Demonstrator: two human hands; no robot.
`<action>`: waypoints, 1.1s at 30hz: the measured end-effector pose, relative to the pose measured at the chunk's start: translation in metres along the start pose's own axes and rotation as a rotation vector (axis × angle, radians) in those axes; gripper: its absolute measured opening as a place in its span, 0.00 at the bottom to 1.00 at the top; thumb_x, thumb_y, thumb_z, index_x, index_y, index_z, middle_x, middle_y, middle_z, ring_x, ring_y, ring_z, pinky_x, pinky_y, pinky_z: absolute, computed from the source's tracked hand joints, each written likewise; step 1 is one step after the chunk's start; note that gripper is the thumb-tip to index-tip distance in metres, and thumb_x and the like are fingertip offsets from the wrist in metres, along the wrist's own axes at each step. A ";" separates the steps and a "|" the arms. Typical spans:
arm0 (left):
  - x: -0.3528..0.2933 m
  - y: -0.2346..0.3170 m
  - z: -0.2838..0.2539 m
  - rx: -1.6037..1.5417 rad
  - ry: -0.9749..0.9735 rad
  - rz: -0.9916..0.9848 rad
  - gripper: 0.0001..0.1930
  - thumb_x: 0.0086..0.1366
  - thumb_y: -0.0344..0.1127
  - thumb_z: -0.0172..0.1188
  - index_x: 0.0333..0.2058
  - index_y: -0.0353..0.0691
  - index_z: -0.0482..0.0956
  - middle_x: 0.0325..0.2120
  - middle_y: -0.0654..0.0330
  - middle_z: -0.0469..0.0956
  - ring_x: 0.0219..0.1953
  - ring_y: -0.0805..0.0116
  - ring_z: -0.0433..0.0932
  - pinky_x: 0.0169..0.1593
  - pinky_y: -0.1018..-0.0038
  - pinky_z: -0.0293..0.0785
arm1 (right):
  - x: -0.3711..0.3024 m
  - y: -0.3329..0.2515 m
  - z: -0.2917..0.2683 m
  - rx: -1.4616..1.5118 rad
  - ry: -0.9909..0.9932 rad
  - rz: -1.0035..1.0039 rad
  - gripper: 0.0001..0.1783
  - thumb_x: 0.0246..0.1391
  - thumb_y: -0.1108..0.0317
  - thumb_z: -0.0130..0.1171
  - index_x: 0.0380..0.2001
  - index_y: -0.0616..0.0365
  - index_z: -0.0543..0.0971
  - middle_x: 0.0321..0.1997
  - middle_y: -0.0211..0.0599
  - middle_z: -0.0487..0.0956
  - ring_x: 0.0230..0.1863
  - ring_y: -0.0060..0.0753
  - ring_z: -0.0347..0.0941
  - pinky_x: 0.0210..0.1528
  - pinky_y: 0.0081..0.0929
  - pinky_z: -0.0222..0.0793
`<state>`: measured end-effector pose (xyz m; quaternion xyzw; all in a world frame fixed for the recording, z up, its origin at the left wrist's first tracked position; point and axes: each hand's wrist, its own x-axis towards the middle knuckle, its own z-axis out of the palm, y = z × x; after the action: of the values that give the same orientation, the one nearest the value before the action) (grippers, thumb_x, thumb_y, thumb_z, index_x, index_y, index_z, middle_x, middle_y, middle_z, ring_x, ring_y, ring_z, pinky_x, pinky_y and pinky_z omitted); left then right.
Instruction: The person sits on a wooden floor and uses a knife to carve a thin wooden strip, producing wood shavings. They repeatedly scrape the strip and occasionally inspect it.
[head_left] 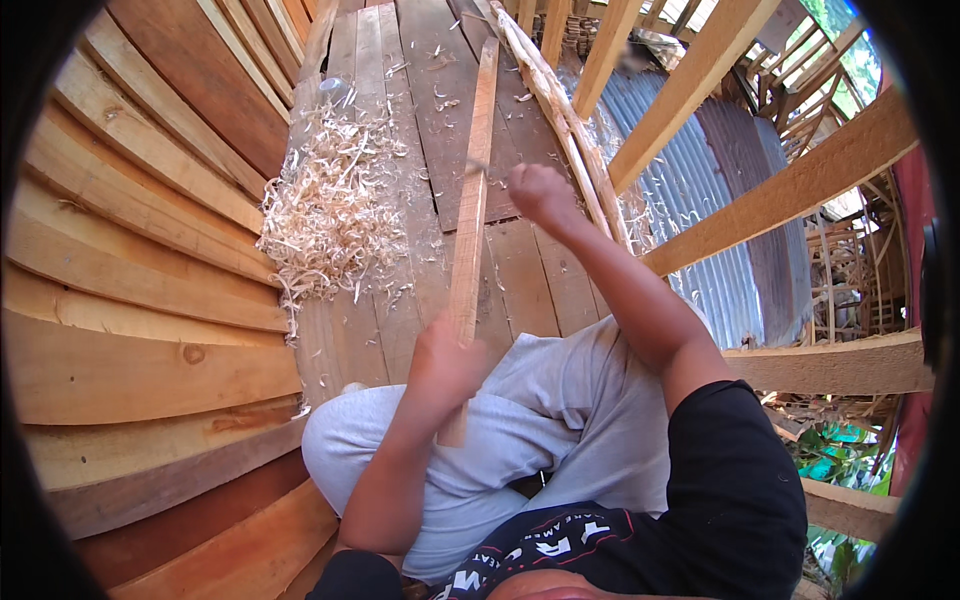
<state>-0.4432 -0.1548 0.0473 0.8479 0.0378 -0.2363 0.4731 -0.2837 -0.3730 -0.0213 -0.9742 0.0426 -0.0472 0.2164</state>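
Note:
My left hand (445,362) is closed around the lower part of a long wooden strip (473,215). The strip slants up and away from my lap over the plank floor, its near end lying against my grey trousers. Out to the right of the strip, my right hand (543,195) is closed in a fist on a knife. Its short grey blade (478,164) reaches left to the strip's edge and is smeared by motion; the handle is hidden in my fingers. I cannot tell whether the blade touches the wood.
Curly wood shavings (335,200) are heaped on the floor at the left, with a clear cup or jar (335,92) behind them. Stacked boards (150,355) line the left side. A peeled pole (560,110) and upright timbers (690,90) border the right, before corrugated metal sheets (680,170).

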 end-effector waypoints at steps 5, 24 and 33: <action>-0.004 0.008 -0.003 0.032 -0.025 -0.089 0.14 0.56 0.30 0.55 0.40 0.28 0.71 0.19 0.51 0.76 0.16 0.64 0.77 0.19 0.68 0.73 | -0.004 -0.005 -0.005 -0.026 -0.100 -0.148 0.28 0.61 0.55 0.38 0.20 0.62 0.80 0.27 0.56 0.79 0.34 0.62 0.77 0.42 0.52 0.73; -0.019 0.011 -0.004 -0.004 -0.050 -0.005 0.12 0.56 0.28 0.52 0.40 0.29 0.70 0.18 0.55 0.74 0.15 0.68 0.75 0.18 0.70 0.71 | 0.032 0.054 0.007 0.063 0.097 0.225 0.30 0.60 0.54 0.37 0.25 0.68 0.80 0.31 0.63 0.79 0.37 0.64 0.77 0.47 0.52 0.71; 0.004 -0.035 -0.003 0.160 0.053 0.138 0.14 0.56 0.28 0.52 0.41 0.30 0.71 0.18 0.57 0.74 0.15 0.69 0.74 0.17 0.71 0.70 | 0.010 0.016 0.007 0.061 0.029 -0.067 0.31 0.61 0.51 0.37 0.19 0.67 0.76 0.24 0.62 0.76 0.29 0.66 0.73 0.39 0.55 0.69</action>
<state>-0.4491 -0.1339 0.0195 0.8896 -0.0272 -0.1828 0.4177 -0.2743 -0.3857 -0.0336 -0.9673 0.0118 -0.0699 0.2435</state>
